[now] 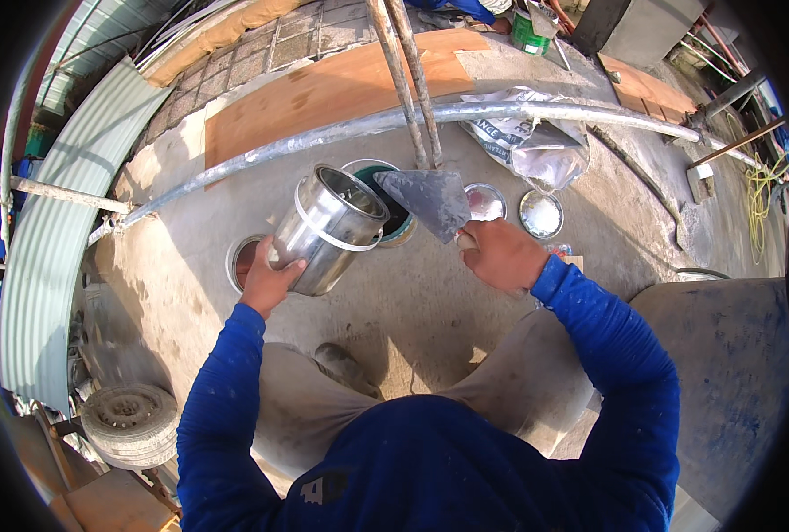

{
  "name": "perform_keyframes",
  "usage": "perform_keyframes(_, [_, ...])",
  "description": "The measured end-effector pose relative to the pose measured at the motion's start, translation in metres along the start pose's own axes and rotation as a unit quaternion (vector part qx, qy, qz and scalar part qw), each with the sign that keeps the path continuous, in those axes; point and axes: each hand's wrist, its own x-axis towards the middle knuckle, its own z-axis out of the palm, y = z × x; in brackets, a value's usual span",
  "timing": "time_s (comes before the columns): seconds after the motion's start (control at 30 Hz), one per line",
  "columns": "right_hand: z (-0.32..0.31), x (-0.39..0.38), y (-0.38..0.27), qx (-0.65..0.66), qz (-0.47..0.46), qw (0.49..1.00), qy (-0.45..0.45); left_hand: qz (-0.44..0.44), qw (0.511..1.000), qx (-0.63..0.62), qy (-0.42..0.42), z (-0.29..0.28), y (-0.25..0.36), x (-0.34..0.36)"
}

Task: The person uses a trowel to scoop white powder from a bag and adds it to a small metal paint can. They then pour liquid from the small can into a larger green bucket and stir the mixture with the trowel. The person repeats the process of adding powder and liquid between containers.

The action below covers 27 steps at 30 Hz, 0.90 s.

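My left hand (271, 277) grips the lower side of a shiny metal paint can (310, 241), which tilts to the right with its open mouth toward a dark green bucket (397, 232). In my right hand (506, 255) is a pointing trowel (432, 200), its handle in my closed fingers. The trowel's grey-smeared blade reaches left over the bucket's right rim, close to the can's mouth. Part of the bucket is hidden behind the can and the blade. Another open can (244, 262) with reddish-brown inside stands behind my left hand.
Two round metal lids (541, 215) lie right of the bucket. A scaffold pipe (324, 140) crosses the concrete ahead, with a crumpled bag (536, 142) beside it. Plywood (341, 93) lies beyond. A wheel (128, 421) and corrugated sheet (75, 239) are at left. A person works at the far top.
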Motion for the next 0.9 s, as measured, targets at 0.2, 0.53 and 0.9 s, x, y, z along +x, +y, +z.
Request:
perform_keyframes(0.2, [-0.003,0.011,0.029,0.078,-0.004,0.993,-0.086,-0.004,1.000,-0.005,-0.011,-0.001,0.006,-0.001])
perform_keyframes(0.53, [-0.045,-0.039,0.047,0.095,0.081,0.975,-0.184,0.007,1.000,-0.009,-0.009,-0.001,-0.006,0.004])
perform_keyframes(0.9, [-0.062,-0.031,0.035,0.160,0.085,0.971,-0.157,0.001,1.000,0.002,-0.003,-0.001,0.001,0.000])
